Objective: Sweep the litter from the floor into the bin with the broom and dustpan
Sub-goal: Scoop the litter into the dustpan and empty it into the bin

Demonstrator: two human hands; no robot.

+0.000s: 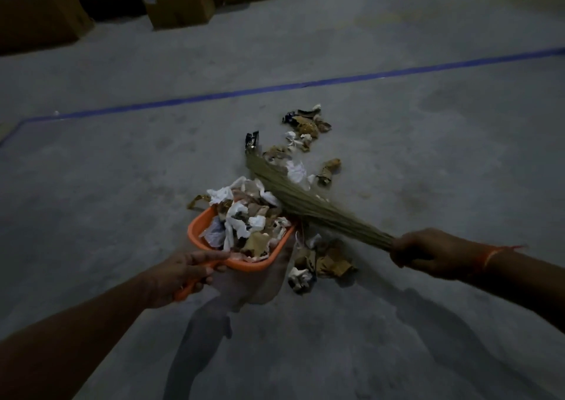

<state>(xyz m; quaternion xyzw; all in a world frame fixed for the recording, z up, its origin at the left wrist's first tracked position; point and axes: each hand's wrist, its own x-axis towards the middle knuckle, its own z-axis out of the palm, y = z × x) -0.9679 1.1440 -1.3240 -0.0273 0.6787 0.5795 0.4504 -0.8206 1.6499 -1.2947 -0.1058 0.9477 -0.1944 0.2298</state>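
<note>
Partway: left hand (180, 274) fingers grip the heaped orange dustpan (244, 263), right hand (428, 254) grips the broom (305, 199); litter (308, 124) remains at 1 and 5 o'clock (bin unseen).

Smooth orange plastic dustpan (200, 231); broom (305, 201) of dry grass-like fibres; litter (244, 219) of crumpled paper and cardboard scraps; matt, rough concrete floor (428, 155); cardboard boxes (179, 0).

Left hand (180, 274) gripping litter-heaped orange dustpan (195, 231), right hand (428, 254) gripping grass broom (308, 198) (scraps beside it)
</note>
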